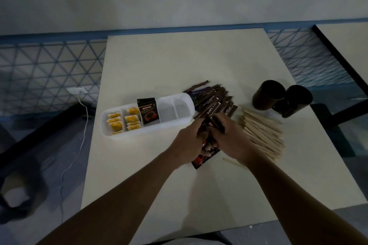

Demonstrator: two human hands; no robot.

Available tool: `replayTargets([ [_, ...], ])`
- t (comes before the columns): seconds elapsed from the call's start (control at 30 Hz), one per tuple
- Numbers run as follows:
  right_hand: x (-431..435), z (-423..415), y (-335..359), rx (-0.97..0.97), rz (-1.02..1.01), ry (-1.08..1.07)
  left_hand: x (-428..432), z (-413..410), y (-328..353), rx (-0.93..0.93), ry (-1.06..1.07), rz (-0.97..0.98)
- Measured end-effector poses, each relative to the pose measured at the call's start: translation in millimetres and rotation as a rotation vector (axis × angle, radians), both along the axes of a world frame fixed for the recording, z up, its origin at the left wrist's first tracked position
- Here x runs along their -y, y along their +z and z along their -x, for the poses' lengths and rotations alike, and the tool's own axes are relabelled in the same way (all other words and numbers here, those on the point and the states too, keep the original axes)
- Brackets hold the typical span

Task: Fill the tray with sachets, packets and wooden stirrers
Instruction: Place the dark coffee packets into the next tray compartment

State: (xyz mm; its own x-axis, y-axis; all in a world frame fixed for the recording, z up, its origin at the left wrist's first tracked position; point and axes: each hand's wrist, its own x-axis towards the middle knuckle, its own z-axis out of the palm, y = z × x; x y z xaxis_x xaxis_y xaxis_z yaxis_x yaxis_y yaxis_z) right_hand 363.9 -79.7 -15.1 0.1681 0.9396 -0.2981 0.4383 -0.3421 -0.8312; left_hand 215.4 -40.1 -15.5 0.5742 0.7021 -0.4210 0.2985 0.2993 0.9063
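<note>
A white divided tray (111,134) lies on the table. Its two left compartments hold yellow sachets (121,121), and the middle one holds a black coffee packet (148,113) standing upright. The two right compartments look bare. Behind and right of the tray is a heap of brown stick packets (216,99). Wooden stirrers (262,135) are piled to the right. My left hand (191,141) and my right hand (229,138) meet over a stack of black packets (201,160), both gripping packets from it. Which packets each hand holds is partly hidden.
Two dark cups (267,94) stand side by side at the table's right edge. One loose stirrer (232,162) lies near my right wrist. The cream table (179,61) has a wall behind it, and a second table (350,45) stands to the right. A white cable (83,125) hangs left.
</note>
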Motion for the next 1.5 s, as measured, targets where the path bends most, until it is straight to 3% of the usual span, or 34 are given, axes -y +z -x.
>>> replayTargets([
  [0.13, -10, 12, 5, -0.055, -0.056, -0.005, -11, 11, 1, -0.089, 0.018, -0.060],
  [0.37, -31, 32, 10, 0.081, -0.134, 0.101, -26, 30, 8, -0.272, -0.017, -0.211],
  [0.63, -56, 54, 13, -0.040, -0.068, -0.014, -42, 43, -5, -0.117, 0.426, -0.140],
  [0.9, -89, 73, 11, -0.041, -0.074, 0.053, -58, 61, -5, -0.114, 0.472, -0.243],
  [1.1, -114, 83, 7, -0.031, -0.023, 0.065, -78, 91, 7, -0.346, 0.420, -0.384],
  [1.23, -130, 91, 4, 0.118, -0.047, 0.115, -94, 119, 5, -0.506, 0.404, -0.490],
  [1.4, -141, 103, -5, 0.263, -0.022, 0.178, -105, 142, -3, -0.855, 0.090, -0.512],
  [1.5, -141, 112, -5, 0.378, -0.022, 0.237, -104, 146, -13, -0.945, -0.017, -0.451],
])
